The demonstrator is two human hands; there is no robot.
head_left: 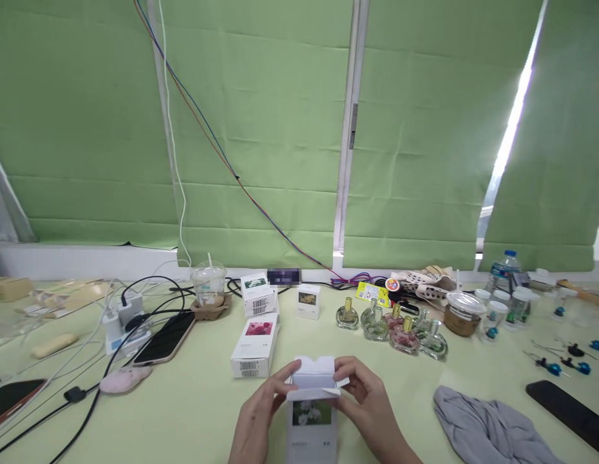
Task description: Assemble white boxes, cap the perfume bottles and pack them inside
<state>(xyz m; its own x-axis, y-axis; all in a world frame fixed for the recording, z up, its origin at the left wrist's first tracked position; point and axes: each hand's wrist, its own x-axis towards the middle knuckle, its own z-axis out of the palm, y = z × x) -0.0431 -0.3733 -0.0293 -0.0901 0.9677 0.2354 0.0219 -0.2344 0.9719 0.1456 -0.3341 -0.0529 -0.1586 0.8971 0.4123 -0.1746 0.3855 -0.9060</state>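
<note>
Near the table's front edge, a white carton (312, 435) with a white-flower picture has its top end open and flaps raised. My left hand (263, 409) grips its left side by the flaps, fingers closed on the edge. On the other side, my right hand (370, 406) pinches the right flap between thumb and fingers. The carton's inside is hidden from me. Just beyond lie a closed white box with a red-flower picture (255, 346), another white box (259, 295) behind it, and a small upright white box (308, 301).
Several small glass perfume bottles (375, 324) stand right of the boxes. A lidded tub (464, 314) and several small clear jars (495, 319) are farther right. A grey cloth (493, 425) lies at front right. Phone (165, 336), cables and a power strip (127, 332) occupy the left.
</note>
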